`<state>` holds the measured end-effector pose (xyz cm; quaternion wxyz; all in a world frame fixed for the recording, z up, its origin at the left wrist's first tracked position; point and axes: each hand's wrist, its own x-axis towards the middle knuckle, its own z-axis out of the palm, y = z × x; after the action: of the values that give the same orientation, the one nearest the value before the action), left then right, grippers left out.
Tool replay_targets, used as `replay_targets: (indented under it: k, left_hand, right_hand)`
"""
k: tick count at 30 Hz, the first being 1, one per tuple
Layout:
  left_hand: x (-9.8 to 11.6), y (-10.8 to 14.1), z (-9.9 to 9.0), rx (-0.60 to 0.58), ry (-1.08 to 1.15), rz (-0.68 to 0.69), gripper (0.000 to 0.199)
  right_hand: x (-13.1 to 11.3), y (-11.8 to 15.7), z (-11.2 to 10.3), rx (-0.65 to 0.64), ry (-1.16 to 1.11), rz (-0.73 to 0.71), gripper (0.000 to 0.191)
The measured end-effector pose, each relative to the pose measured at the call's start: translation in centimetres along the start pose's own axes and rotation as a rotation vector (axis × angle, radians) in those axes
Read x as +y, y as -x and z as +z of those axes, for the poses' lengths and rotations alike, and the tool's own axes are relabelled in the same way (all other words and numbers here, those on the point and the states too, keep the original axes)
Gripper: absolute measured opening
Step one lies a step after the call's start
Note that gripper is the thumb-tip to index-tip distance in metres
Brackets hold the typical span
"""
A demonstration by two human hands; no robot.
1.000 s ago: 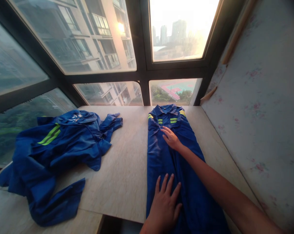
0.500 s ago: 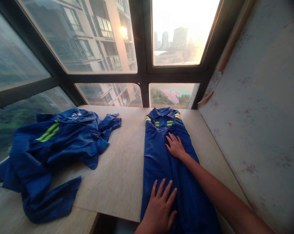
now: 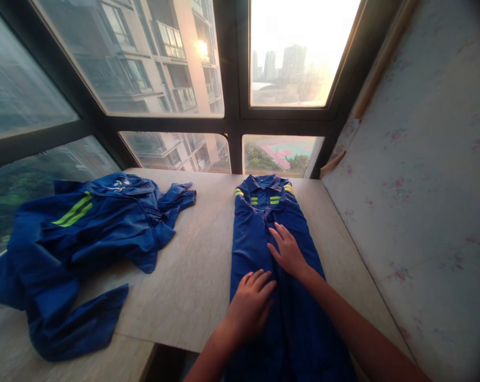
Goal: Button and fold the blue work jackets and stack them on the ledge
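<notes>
A blue work coverall [image 3: 250, 239] lies folded lengthwise, its collar toward the window and yellow-green stripes across the chest and shoulders. My right hand [image 3: 288, 249] rests on its right half near the middle seam, fingers stretched out and a little apart. Lower down and to the left, my left hand [image 3: 252, 302] lies on the fabric with its fingers loosely bent and holding nothing visible. My forearms hide part of the lower end of the garment.
A second blue garment [image 3: 104, 239] with green stripes lies crumpled on the left of the pale countertop [image 3: 184, 286]. Windows with dark frames [image 3: 232, 124] stand behind. A flower-patterned wall [image 3: 399, 212] borders the right side. A dark gap [image 3: 170, 363] opens at the near edge.
My left hand has moved forward along the coverall, nearer to my right hand, and its fingers are more bent. My right hand has slid slightly toward me.
</notes>
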<state>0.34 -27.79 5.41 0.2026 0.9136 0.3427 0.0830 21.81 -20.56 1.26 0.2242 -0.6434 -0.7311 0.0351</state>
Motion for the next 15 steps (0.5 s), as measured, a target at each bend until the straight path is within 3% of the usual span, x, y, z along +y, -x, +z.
replay_targets:
  k: [5, 9, 12, 15]
  left_hand:
    - [-3.8, -5.5, -1.6, 0.158, -0.135, -0.004, 0.049]
    - [-5.3, -10.2, -0.4, 0.176, -0.211, 0.086, 0.052]
    - [-6.0, -12.9, 1.6, 0.115, -0.225, 0.132, 0.059]
    - [-6.9, -14.2, 3.3, 0.051, -0.221, 0.142, 0.060]
  right_hand:
    - [-3.7, 8.9, -2.1, -0.066, 0.023, -0.106, 0.053]
    - [-5.9, 15.2, -3.0, -0.094, 0.046, -0.368, 0.069]
    - [-6.6, 17.8, -2.8, 0.057, 0.122, -0.548, 0.062]
    - [-7.0, 19.5, -2.0, 0.209, 0.226, -0.593, 0.047]
